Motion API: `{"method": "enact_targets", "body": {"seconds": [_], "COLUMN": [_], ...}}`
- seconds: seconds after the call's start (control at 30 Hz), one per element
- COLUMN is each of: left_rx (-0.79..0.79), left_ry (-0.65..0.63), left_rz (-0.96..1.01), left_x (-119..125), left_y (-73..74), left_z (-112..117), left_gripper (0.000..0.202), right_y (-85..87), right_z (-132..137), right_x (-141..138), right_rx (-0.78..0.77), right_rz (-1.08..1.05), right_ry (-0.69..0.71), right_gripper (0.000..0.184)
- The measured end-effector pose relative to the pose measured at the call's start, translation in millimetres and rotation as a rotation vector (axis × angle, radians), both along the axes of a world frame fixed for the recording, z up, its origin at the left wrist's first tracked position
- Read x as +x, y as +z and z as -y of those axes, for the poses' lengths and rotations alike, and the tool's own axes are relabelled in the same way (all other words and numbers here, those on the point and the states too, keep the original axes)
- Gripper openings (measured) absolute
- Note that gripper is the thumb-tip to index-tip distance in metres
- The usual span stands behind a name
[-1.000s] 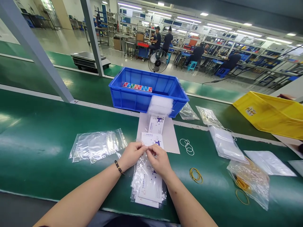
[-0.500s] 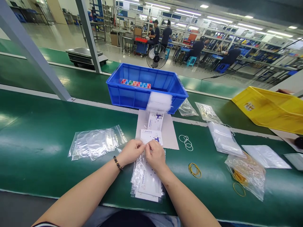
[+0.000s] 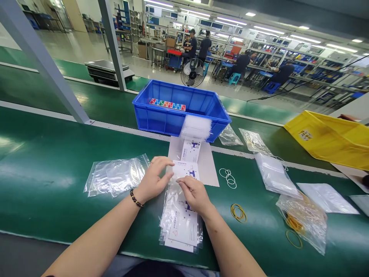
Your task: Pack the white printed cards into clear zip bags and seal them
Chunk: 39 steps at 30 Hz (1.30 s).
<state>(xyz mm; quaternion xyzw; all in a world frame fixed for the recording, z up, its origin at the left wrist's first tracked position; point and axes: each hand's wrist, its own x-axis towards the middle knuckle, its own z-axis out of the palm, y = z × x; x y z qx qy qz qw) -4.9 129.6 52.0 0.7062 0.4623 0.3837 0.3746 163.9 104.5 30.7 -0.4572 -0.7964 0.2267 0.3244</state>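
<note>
The left hand's (image 3: pixel 154 177) thumb and forefinger are spread apart by the printed card (image 3: pixel 184 165), with nothing visibly held between them. The right hand's (image 3: pixel 196 195) thumb and forefinger are brought together in a pinch near the top of the bagged cards (image 3: pixel 184 227); I can't tell whether clear film is caught there. That pile lies on the near side of the green desk (image 3: pixel 57 215), partly under the right hand. I'd judge the step to be handling a bag's mouth at that pile; the next move calls for a light grip on thin film and a flat card. Loose zip bags (image 3: pixel 115 177) lie left, white rubber bands (image 3: pixel 227 179) right, and a blue bin (image 3: pixel 155 120) sits beyond.
</note>
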Motion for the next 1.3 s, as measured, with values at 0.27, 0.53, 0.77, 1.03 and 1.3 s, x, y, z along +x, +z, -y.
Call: {"method": "enact_targets", "body": {"seconds": [0.27,0.53,0.77,1.03,1.3], "left_rx": [-0.013,-0.529,-0.655,-0.645,-0.538], "left_ry": [-0.223,-0.112,-0.147,0.027,-0.133], "left_rz": [-0.374,-0.12,-0.018,0.217,0.254], "left_x": [-8.4,-1.0,1.7,16.0,12.9], "left_y": [-1.3,-25.5,-26.5,-35.1,-28.5], "left_z": [-5.3,-12.3,-11.1,-9.3,-4.5], "left_gripper": [0.029,0.029,0.04,0.025,0.029], "right_y": [18.7,1.8,-7.3,-9.3,-5.5], "right_z": [-1.8,-17.5,-21.4,-22.7,-26.4], "right_x": [16.7,38.4,38.9,36.8,38.3], "right_rx": [-0.43,-0.168,-0.18,-0.237,-0.497], "right_rz": [-0.03,0.293,0.602,0.384,-0.65], "right_ry": [0.133,-0.452,-0.466,-0.441,-0.451], "right_gripper": [0.025,0.019,0.026,0.023,0.04]}}
